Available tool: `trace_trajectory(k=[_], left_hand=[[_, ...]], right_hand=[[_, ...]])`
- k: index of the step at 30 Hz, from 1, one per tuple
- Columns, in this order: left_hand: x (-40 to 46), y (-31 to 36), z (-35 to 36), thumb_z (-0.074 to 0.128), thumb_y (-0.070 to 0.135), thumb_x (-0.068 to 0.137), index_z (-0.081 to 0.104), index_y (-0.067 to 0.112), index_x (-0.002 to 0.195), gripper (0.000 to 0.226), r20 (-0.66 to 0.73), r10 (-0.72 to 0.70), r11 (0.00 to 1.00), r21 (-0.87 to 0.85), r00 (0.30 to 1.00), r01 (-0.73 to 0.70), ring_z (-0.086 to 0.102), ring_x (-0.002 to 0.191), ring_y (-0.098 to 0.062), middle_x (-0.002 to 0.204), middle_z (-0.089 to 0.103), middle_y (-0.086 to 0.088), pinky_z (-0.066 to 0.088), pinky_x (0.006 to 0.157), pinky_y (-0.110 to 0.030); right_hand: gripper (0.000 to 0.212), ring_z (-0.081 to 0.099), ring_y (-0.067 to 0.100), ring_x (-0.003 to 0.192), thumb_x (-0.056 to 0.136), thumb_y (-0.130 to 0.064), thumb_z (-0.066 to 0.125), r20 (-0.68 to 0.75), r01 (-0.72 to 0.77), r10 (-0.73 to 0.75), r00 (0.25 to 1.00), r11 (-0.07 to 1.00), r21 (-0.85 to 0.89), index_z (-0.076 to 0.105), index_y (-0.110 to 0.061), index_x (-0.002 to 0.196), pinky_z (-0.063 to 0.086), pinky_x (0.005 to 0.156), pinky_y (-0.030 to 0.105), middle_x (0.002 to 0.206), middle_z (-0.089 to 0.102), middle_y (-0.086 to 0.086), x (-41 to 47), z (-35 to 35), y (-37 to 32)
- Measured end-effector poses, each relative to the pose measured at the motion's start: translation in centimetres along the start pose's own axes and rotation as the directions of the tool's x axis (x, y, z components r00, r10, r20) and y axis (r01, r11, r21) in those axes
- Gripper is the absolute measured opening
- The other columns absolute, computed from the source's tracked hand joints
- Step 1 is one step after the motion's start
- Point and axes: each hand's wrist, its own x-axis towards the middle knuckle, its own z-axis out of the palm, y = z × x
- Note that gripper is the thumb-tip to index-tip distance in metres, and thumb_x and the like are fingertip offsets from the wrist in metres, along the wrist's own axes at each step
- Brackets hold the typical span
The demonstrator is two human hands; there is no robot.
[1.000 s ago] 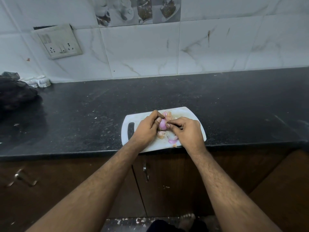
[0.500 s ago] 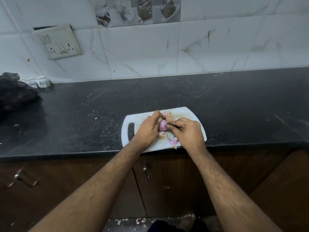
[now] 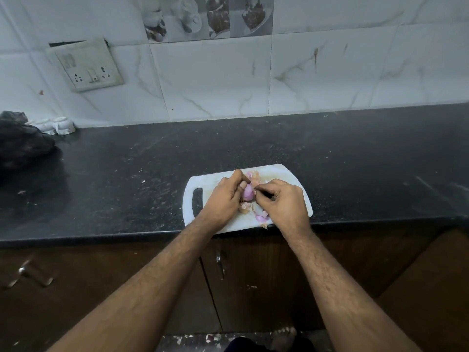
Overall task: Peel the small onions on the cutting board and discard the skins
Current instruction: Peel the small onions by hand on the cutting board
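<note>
A: The left hand (image 3: pixel 223 199) is clamped around a small onion (image 3: pixel 248 193) held just above the cutting board (image 3: pixel 203 185); the right hand (image 3: pixel 281 204) has fingertips pinched together on its skin.

B: Risk?

A: The slick bulb could squirt free and roll off the near edge. Loose skins (image 3: pixel 245 207) at that edge may fall too.

Small onion (image 3: pixel 248 193): pink-purple, glossy, mostly bare of skin, held upright above the board's centre. White cutting board (image 3: pixel 284 174) with a slot handle at 9 o'clock, lying at the counter's near edge. Papery tan skins (image 3: pixel 245 207) and pink pieces (image 3: pixel 262 216) lie toward 6 o'clock; more scraps (image 3: pixel 254 175) at 12 o'clock.
</note>
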Motion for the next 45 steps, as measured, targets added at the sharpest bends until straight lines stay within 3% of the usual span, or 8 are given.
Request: trace_trajectory(k=[7,13,17,20,25,30,35,45], left_hand=[[-0.3,0.17,-0.15,0.042,0.02,0.112,0.061,0.014,0.107,0.021,-0.05,-0.064,0.987,-0.15,0.997,0.056,0.064,0.094,-0.012,0.103,0.072,-0.001,0.05,0.086,-0.027],[-0.34,0.26,-0.12,0.041,0.02,0.112,0.062,0.013,0.109,0.022,-0.057,-0.075,0.984,-0.168,0.996,0.065,0.064,0.1,-0.018,0.104,0.072,-0.002,0.051,0.086,-0.025],[-0.35,0.19,-0.11,0.042,0.02,0.112,0.062,0.013,0.109,0.021,-0.057,-0.07,0.983,-0.172,0.996,0.06,0.065,0.098,-0.016,0.104,0.072,-0.002,0.051,0.089,-0.03],[-0.26,-0.01,-0.16,0.043,0.019,0.111,0.062,0.013,0.109,0.021,-0.057,-0.071,0.982,-0.179,0.996,0.06,0.064,0.098,-0.015,0.104,0.071,-0.002,0.051,0.089,-0.031],[-0.23,-0.16,-0.17,0.043,0.017,0.111,0.064,0.015,0.111,0.022,-0.061,-0.078,0.98,-0.189,0.995,0.065,0.066,0.103,-0.016,0.106,0.072,0.001,0.051,0.094,-0.032],[-0.23,-0.08,-0.2,0.042,0.015,0.111,0.066,0.015,0.111,0.024,-0.058,-0.084,0.975,-0.21,0.995,0.07,0.065,0.105,-0.013,0.109,0.072,0.002,0.051,0.092,-0.023],[-0.16,0.0,-0.21,0.041,0.014,0.111,0.068,0.014,0.113,0.027,-0.067,-0.109,0.968,-0.234,0.992,0.09,0.065,0.106,-0.011,0.113,0.073,0.001,0.048,0.088,-0.013],[0.0,-0.2,-0.04,0.046,0.016,0.11,0.07,0.014,0.113,0.024,-0.06,-0.095,0.964,-0.254,0.994,0.077,0.067,0.109,-0.014,0.11,0.074,0.0,0.053,0.097,-0.026]], right_hand=[[0.006,0.064,0.006,0.074,0.087,-0.025,0.076,-0.016,-0.063,0.062,0.998,0.997,-0.043,0.077,-0.025,0.092,0.058,0.063,0.028,0.083,0.067,-0.012,0.35,0.45,0.06],[0.015,0.064,0.001,0.068,0.097,-0.014,0.065,-0.018,-0.058,0.058,0.998,0.998,-0.024,0.075,-0.02,0.106,0.047,0.055,0.008,0.096,0.068,-0.01,0.56,0.38,0.29],[0.021,0.066,0.001,0.074,0.104,-0.029,0.055,0.036,-0.05,0.047,0.998,0.997,0.067,0.071,-0.028,0.116,0.052,0.054,0.014,0.106,0.066,-0.014,0.43,0.26,0.0],[0.019,0.061,-0.004,0.087,0.093,-0.048,0.067,0.087,-0.061,0.063,0.994,0.998,-0.02,0.071,-0.033,0.105,0.049,0.071,0.015,0.097,0.065,-0.02,0.7,0.46,-0.06],[0.006,0.062,0.003,0.084,0.094,-0.034,0.068,0.072,-0.064,0.068,0.995,0.997,-0.053,0.066,-0.03,0.089,0.054,0.072,0.03,0.087,0.066,-0.018,0.72,0.72,0.11],[0.005,0.059,0.004,0.08,0.098,-0.023,0.063,-0.043,-0.115,0.109,0.993,0.978,-0.172,0.063,-0.023,0.093,0.038,0.063,0.014,0.088,0.063,-0.014,0.95,1.0,0.37],[0.025,0.059,-0.001,0.092,0.099,-0.015,0.06,-0.012,-0.062,0.061,0.998,0.993,-0.104,0.07,-0.023,0.12,0.038,0.074,0.005,0.114,0.065,-0.011,0.97,0.7,0.18],[0.013,0.068,0.001,0.084,0.087,-0.026,0.08,0.026,-0.015,0.013,1.0,0.995,0.098,0.081,-0.027,0.1,0.052,0.07,0.017,0.087,0.074,-0.018,0.17,0.25,0.02]])
